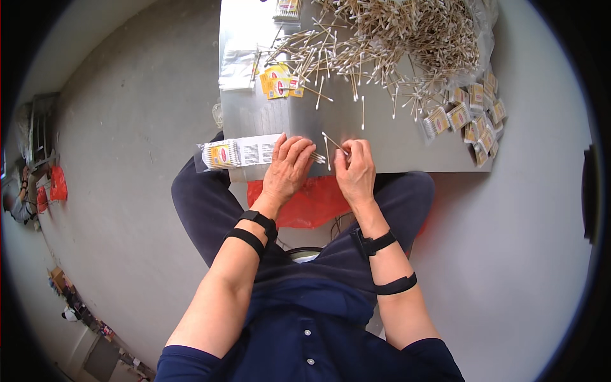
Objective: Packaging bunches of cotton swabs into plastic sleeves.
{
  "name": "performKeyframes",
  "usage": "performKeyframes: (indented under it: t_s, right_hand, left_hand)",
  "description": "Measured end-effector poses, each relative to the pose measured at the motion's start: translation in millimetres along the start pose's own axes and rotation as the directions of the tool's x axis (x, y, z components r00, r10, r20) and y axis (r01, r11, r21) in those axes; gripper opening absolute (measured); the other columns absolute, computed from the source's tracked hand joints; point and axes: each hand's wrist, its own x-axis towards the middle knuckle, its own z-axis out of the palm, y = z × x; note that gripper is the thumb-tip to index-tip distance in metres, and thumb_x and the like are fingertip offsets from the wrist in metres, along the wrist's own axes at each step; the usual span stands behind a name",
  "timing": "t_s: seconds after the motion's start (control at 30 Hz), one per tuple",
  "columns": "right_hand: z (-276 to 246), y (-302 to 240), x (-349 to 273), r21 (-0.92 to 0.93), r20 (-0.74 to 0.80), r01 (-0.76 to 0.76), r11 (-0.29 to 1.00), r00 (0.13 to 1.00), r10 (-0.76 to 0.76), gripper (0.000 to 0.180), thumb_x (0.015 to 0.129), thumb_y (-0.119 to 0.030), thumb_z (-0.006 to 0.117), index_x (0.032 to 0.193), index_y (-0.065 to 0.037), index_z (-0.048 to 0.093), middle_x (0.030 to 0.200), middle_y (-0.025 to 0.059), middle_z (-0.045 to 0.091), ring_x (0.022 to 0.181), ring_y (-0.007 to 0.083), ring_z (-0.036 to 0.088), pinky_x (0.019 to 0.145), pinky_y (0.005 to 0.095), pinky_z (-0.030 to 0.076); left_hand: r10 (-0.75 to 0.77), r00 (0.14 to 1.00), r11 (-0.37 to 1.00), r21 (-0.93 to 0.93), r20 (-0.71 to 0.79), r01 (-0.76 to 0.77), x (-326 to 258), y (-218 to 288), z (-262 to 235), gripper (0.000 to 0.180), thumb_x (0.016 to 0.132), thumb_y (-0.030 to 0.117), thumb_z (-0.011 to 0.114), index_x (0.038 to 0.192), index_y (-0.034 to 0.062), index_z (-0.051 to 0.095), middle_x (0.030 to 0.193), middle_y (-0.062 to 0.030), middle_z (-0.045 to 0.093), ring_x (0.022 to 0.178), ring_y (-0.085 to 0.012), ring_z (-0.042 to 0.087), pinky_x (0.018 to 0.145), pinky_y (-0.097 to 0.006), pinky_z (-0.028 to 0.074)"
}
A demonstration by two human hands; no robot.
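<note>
My left hand rests at the table's near edge, its fingers curled round a small bunch of cotton swabs whose white tips stick out to the right. Just across from it, my right hand pinches one cotton swab that slants up to the left. A single loose swab lies between the two hands. Left of my left hand is a clear packet with swabs and a yellow card inside. A white printed strip runs from that packet to under my left fingers.
A big heap of loose swabs covers the far right of the metal table. Filled packets pile at the right edge. Yellow cards and clear bags lie far left. A red bag hangs below the near edge.
</note>
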Motion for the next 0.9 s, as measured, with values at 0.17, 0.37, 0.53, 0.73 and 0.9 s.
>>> performKeyframes:
  t_s: [0.17, 0.37, 0.53, 0.73, 0.9]
  right_hand:
    - [12, -6, -1, -0.095, -0.082, 0.133, 0.987, 0.987, -0.141, 0.015, 0.086, -0.004, 0.067, 0.097, -0.003, 0.056, 0.097, 0.0128, 0.053, 0.088, 0.0335, 0.061, 0.071, 0.0433, 0.05]
    - [18, -8, 27, 0.027, 0.033, 0.201, 0.979, 0.979, -0.202, 0.007, 0.085, -0.004, 0.068, 0.086, -0.006, 0.061, 0.086, 0.0097, 0.058, 0.081, 0.0317, 0.063, 0.07, 0.0409, 0.052]
    - [20, -21, 62, 0.157, 0.013, 0.209, 0.965, 0.977, -0.214, 0.01, 0.084, -0.011, 0.07, 0.086, -0.006, 0.061, 0.089, 0.0097, 0.059, 0.085, 0.0319, 0.063, 0.072, 0.0413, 0.052]
    - [38, -20, 101, -0.273, -0.124, 0.221, 0.936, 0.957, -0.262, 0.015, 0.079, -0.014, 0.073, 0.084, -0.007, 0.06, 0.094, 0.0096, 0.058, 0.092, 0.0303, 0.06, 0.077, 0.042, 0.05]
    - [15, -5, 63, -0.129, -0.088, 0.142, 0.981, 0.984, -0.154, 0.009, 0.079, -0.007, 0.071, 0.079, -0.008, 0.062, 0.084, 0.0067, 0.06, 0.086, 0.0301, 0.061, 0.076, 0.0417, 0.05]
  left_hand:
    - [-0.001, 1.0, 1.0, -0.001, -0.016, 0.001, 0, 0, 2, 0.052, 0.081, 0.008, 0.072, 0.13, 0.0102, 0.053, 0.129, -0.004, 0.052, 0.128, -0.0249, 0.047, 0.118, -0.049, 0.031]
    - [0.0, 1.0, 1.0, 0.018, -0.017, 0.001, -1, 2, 1, 0.059, 0.082, 0.007, 0.069, 0.138, 0.0107, 0.048, 0.141, -0.0036, 0.048, 0.138, -0.0259, 0.041, 0.121, -0.052, 0.024]
    - [-0.021, 0.999, 0.999, 0.028, 0.042, 0.019, -3, 0, 1, 0.059, 0.085, 0.008, 0.068, 0.141, 0.0111, 0.048, 0.145, -0.0027, 0.046, 0.141, -0.0254, 0.038, 0.123, -0.054, 0.019]
    - [-0.019, 0.999, 0.999, 0.041, 0.039, 0.018, -3, 2, 4, 0.059, 0.083, 0.01, 0.07, 0.138, 0.0115, 0.05, 0.141, -0.0021, 0.048, 0.138, -0.0248, 0.04, 0.123, -0.055, 0.02]
    - [-0.007, 0.997, 0.996, 0.086, 0.073, 0.0, -3, -1, 1, 0.051, 0.088, 0.017, 0.068, 0.136, 0.0119, 0.052, 0.139, -0.0021, 0.049, 0.138, -0.024, 0.04, 0.123, -0.054, 0.02]
